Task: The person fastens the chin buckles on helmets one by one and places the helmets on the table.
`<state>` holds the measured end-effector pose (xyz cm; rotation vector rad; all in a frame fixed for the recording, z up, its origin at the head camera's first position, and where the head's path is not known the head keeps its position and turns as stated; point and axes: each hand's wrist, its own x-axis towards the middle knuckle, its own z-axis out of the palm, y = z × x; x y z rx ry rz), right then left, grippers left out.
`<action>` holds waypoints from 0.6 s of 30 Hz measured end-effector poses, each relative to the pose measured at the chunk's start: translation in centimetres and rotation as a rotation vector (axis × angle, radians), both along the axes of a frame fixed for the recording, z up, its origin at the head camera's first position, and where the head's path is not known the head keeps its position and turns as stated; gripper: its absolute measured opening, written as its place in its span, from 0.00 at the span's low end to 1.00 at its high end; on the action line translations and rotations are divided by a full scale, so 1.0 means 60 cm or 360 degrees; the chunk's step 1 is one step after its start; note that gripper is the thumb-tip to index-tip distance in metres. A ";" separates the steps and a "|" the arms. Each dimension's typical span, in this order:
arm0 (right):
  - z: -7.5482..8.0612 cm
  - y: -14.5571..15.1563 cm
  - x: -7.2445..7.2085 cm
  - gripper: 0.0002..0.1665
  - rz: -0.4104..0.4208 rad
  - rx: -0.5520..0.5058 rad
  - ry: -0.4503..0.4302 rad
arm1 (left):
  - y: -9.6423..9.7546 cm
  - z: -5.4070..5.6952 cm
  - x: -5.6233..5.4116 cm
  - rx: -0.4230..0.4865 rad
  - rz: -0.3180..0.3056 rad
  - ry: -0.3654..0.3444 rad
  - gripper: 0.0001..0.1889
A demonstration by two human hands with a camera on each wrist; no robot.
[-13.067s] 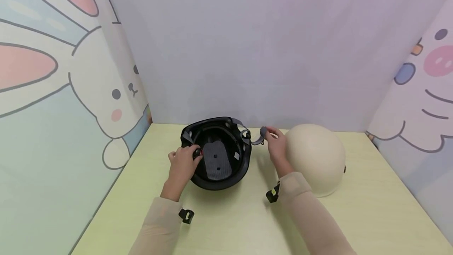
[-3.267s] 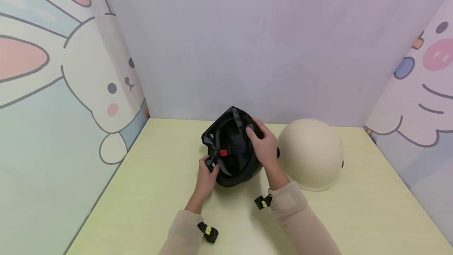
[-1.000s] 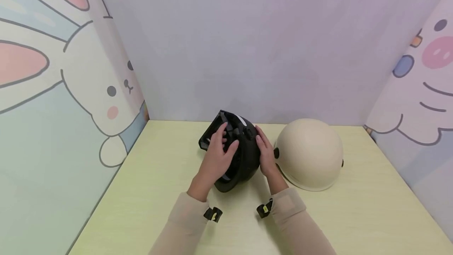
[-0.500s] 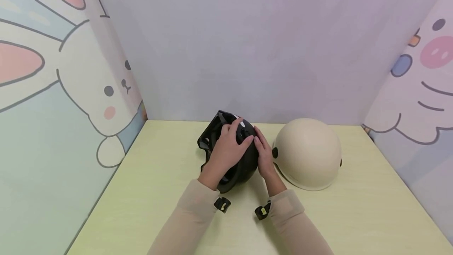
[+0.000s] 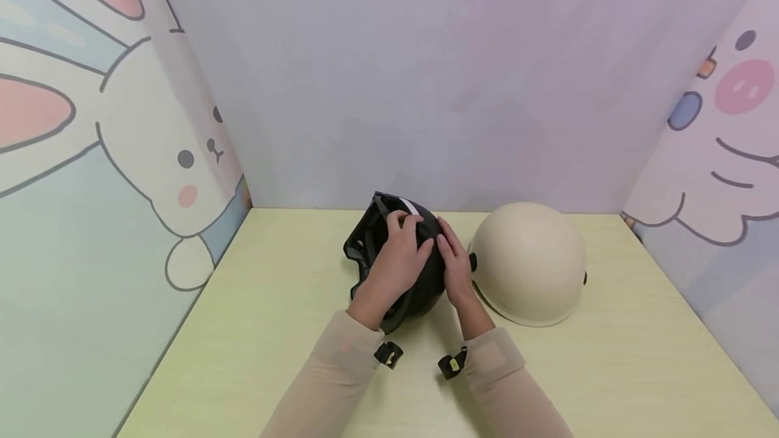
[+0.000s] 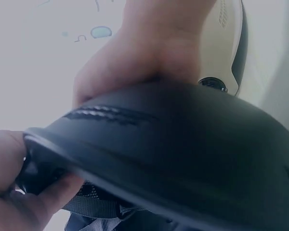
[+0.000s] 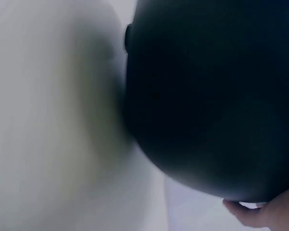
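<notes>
In the head view a black helmet (image 5: 429,279) lies tilted on its side, its opening facing left. My left hand (image 5: 395,259) is at the helmet's near side, fingers bent and thumb against the shell. The left wrist view shows the left fingers (image 6: 5,159) gripping near the rim, with a grey strap (image 6: 94,207) inside the opening. My right hand (image 5: 456,265) rests along the outer shell on the right, fingers fairly straight. Dark shell fills much of the right wrist view. The buckle is not visible now.
A cream helmet (image 5: 529,265) stands dome up just right of my right hand, close to the black one. Both sit on a pale yellow table (image 5: 274,303). A plain curtain (image 5: 426,86) rises behind, with cartoon-printed panels at both sides.
Earlier my hands held strap ends over the upturned black helmet; later a red buckle piece showed inside. The helmet has since turned onto its side. My left hand moved right, onto the shell.
</notes>
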<state>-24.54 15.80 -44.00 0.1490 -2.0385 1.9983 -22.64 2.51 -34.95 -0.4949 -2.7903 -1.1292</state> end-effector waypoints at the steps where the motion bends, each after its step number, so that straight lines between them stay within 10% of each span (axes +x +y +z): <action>1: 0.004 0.001 0.001 0.29 -0.0011 0.0040 0.0006 | 0.000 0.000 0.000 0.0017 0.0005 -0.0005 0.24; 18: 0.095 0.029 0.019 0.31 -0.0085 0.0725 0.0058 | -0.061 -0.041 -0.010 0.0997 0.0010 -0.0102 0.22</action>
